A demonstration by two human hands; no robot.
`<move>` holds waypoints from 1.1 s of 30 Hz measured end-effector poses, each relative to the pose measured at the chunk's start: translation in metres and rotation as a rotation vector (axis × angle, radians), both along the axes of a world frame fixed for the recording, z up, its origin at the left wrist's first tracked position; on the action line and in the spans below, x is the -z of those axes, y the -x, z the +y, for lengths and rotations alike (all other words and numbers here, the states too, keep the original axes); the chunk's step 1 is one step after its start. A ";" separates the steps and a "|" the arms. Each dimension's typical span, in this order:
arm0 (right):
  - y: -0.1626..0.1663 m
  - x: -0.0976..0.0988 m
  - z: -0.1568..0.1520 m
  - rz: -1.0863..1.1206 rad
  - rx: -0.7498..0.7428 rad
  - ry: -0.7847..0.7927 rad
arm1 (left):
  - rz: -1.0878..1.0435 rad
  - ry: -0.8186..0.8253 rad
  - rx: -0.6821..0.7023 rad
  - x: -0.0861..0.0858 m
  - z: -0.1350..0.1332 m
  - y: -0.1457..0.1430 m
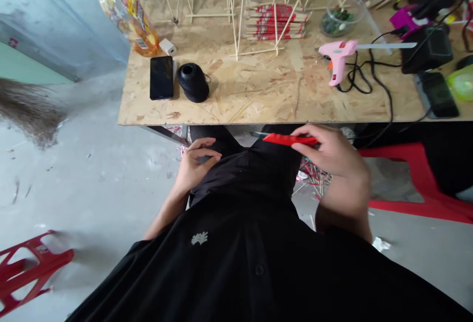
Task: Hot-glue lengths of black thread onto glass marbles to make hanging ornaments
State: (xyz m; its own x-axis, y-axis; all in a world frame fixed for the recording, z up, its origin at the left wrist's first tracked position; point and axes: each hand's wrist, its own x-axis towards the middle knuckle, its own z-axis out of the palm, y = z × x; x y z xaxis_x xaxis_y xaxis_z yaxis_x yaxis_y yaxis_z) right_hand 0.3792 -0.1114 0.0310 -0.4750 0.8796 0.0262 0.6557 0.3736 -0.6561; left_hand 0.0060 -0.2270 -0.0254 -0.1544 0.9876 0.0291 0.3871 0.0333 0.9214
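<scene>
My right hand (332, 157) is closed on a long red tool (288, 139), held level just below the front edge of the chipboard table (258, 100); a dark tip sticks out on its left end. My left hand (195, 161) rests on my black-clothed lap with fingers loosely curled and nothing in it. On the table above stand a frame of thin wooden sticks (254, 11) and a pile of red-wrapped chopstick packets (277, 21).
A black phone (161, 77) and a black spool (193, 82) lie at the table's left. A pink glue gun (338, 58) with black cable, a glass bowl (338, 16), another phone (438, 94) and black boxes sit right. Red plastic stools (414, 174) stand on the floor.
</scene>
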 end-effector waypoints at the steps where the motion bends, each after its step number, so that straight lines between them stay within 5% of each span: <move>1: 0.015 0.010 0.004 0.018 -0.080 0.004 | -0.015 0.004 0.001 0.001 -0.002 0.001; 8: 0.069 0.055 0.001 0.055 -0.294 0.064 | -0.080 0.030 -0.010 0.004 -0.011 0.003; 33: 0.080 0.041 -0.009 0.216 -0.291 0.046 | -0.365 0.115 -0.068 0.016 -0.006 -0.002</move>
